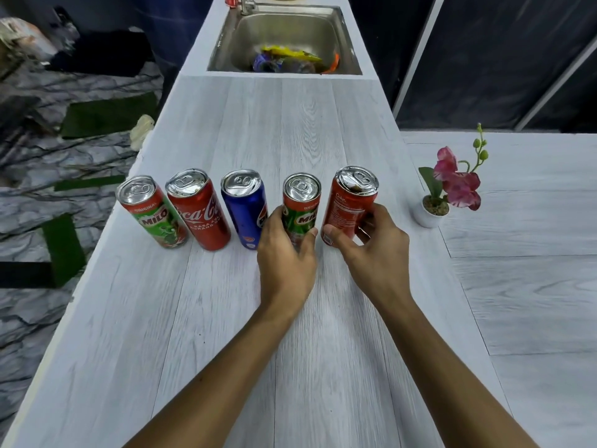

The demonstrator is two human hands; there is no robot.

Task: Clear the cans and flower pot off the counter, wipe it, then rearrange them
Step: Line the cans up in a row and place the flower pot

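A single head-worn camera looked forward and down along the counter (226, 318), close above it; the distant sink (290, 30) seemed slightly blurred.

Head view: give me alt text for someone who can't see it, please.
A person's left hand grips a green Milo can and the right hand a red Coke can, at the right end of a row of five upright cans on a pale wood-grain counter. A small potted orchid stands to the right; a steel sink lies beyond.
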